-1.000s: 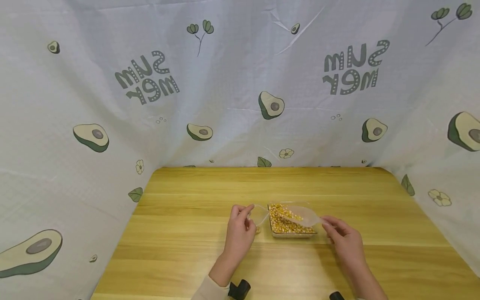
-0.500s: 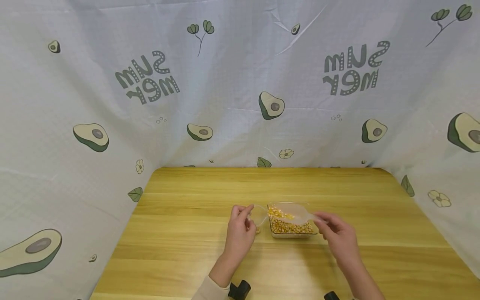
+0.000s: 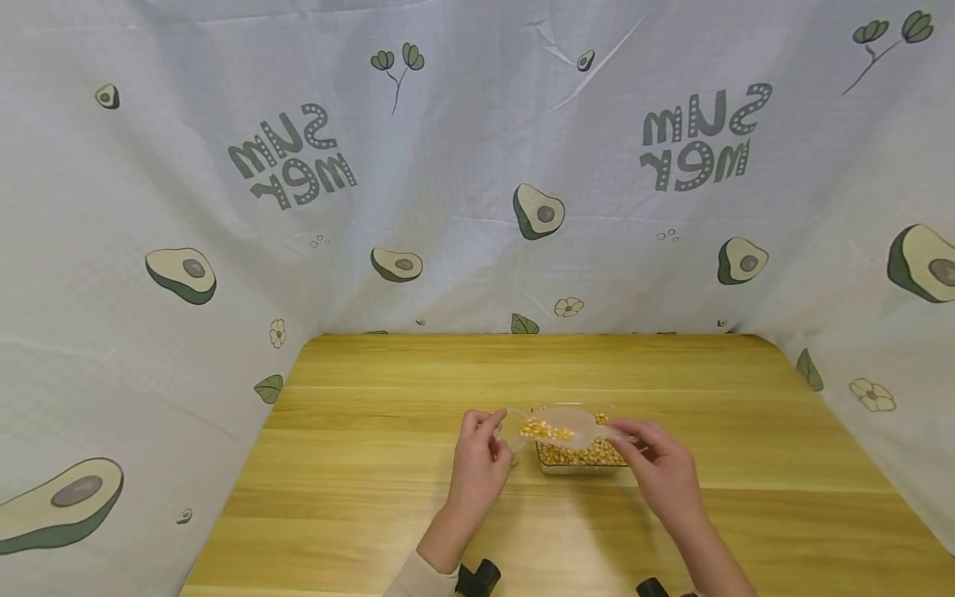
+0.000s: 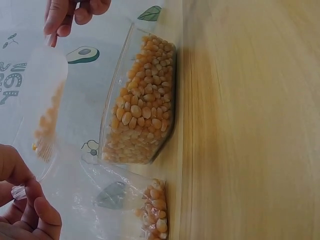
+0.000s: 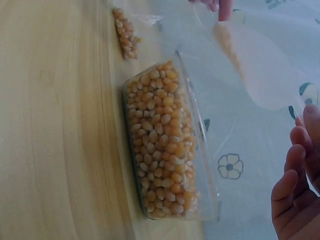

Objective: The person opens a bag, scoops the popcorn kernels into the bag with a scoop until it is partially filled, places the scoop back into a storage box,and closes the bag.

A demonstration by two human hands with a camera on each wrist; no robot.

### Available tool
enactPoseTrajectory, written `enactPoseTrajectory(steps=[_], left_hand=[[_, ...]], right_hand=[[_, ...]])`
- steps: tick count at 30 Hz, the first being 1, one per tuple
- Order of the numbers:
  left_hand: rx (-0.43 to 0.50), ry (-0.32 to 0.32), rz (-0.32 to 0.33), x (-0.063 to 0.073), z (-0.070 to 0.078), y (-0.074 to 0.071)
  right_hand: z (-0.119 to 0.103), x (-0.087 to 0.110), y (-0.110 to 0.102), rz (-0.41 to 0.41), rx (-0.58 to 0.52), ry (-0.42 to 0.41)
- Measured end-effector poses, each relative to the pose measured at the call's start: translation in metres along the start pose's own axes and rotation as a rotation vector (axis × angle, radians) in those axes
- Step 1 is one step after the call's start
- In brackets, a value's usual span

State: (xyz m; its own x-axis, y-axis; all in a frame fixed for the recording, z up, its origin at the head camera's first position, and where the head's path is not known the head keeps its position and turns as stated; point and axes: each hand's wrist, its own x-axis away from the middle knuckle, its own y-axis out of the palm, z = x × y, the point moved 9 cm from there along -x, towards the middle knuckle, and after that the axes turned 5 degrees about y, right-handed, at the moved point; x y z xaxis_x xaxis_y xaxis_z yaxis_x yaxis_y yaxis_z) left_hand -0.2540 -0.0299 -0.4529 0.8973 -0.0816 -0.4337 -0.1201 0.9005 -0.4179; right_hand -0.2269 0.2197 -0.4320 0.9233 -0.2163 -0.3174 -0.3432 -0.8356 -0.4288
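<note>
My left hand pinches the rim of a clear plastic bag, holding its mouth open. A small heap of corn kernels lies in the bottom of the bag. In my right hand is the handle of a translucent white scoop, gripped between thumb and fingers. Corn kernels fill the front part of the scoop, whose tip overlaps the bag's mouth in the head view. Below the scoop stands a rectangular glass container, heaped with more kernels, just right of the bag.
The container and bag stand on a wooden table. Behind it and at both sides hangs a white curtain printed with avocados. A black wrist camera mount sits on my left wrist.
My right hand has moved left, carrying the loaded scoop from above the glass container to the bag's mouth. My left hand stays in place with the bag.
</note>
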Motion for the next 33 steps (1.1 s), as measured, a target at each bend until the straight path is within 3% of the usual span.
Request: enactPoseTrajectory(steps=[8, 16, 33], left_hand=[[0.000, 0.002, -0.008, 0.000, -0.001, 0.002], [0.002, 0.006, -0.014, 0.001, 0.001, 0.002], [0.006, 0.007, -0.015, 0.001, 0.001, 0.002]], right_hand=[[-0.024, 0.000, 0.002, 0.016, 0.110, -0.133], [-0.042, 0.003, 0.003, 0.027, 0.125, -0.254], [-0.052, 0.005, 0.004, 0.048, 0.131, -0.322]])
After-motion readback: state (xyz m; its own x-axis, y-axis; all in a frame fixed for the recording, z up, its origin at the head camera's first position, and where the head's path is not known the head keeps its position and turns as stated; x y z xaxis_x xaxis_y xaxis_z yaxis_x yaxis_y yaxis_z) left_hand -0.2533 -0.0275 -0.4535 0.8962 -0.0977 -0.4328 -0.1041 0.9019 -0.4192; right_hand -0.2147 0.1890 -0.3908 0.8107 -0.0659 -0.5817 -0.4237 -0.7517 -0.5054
